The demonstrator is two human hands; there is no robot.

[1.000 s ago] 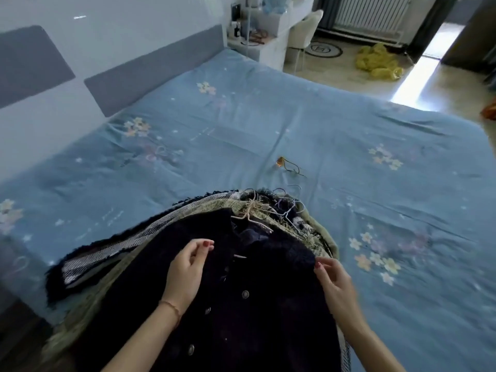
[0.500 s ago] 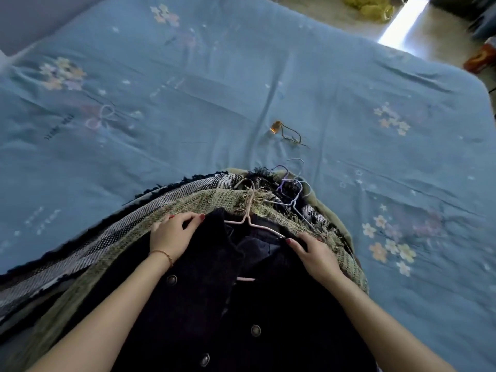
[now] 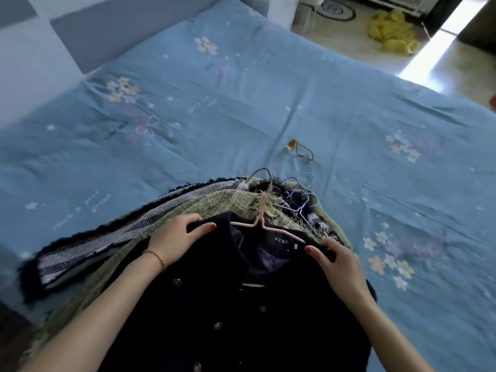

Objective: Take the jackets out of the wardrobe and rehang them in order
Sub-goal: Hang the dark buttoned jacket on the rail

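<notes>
A dark navy jacket (image 3: 214, 304) lies on top of a pile of jackets at the near edge of the bed (image 3: 241, 116), on a pink hanger (image 3: 264, 224) whose hook points away from the person. The left hand (image 3: 178, 237) grips the jacket's left shoulder and the right hand (image 3: 338, 264) grips its right shoulder, fingers curled over the cloth. Beneath the navy jacket lie a green tweed jacket (image 3: 214, 204) and a striped jacket (image 3: 107, 237), and beyond the pile a small cord (image 3: 303, 153) rests on the bed.
</notes>
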